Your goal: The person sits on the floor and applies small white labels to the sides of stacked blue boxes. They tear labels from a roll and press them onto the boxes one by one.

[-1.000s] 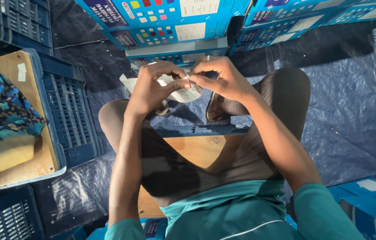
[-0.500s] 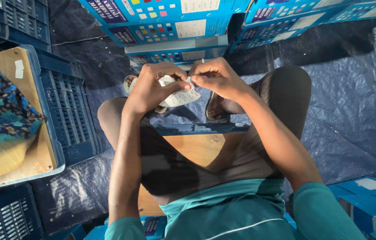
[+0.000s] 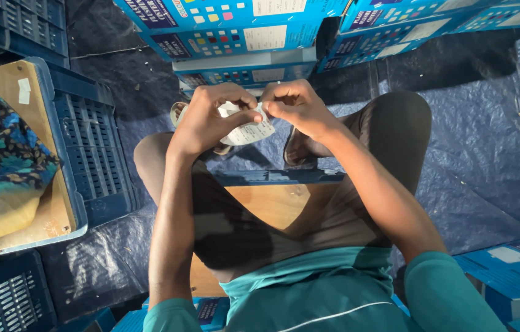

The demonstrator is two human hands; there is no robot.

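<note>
Seated person, viewed from above, knees apart over a blue tarp [image 3: 475,154] on the floor. Both hands raised together in front of the knees, at the near edge of the stacked blue cardboard boxes [image 3: 241,37]. Left hand [image 3: 211,117] pinches a small white paper slip [image 3: 249,130] between thumb and fingers; fingers curled, closed on the slip. Right hand [image 3: 300,107] grips the same slip at its upper right edge, fingertips closed on it. Slip held in the air between the two hands, slightly crumpled, above the tarp and touching nothing else. A wooden board [image 3: 272,203] lies under the person's legs. Blue plastic crate [image 3: 88,154] stands to the left, just beside the left knee, with patterned cloth [image 3: 2,147] at its far left side. More blue boxes [image 3: 506,276] at the lower right.
</note>
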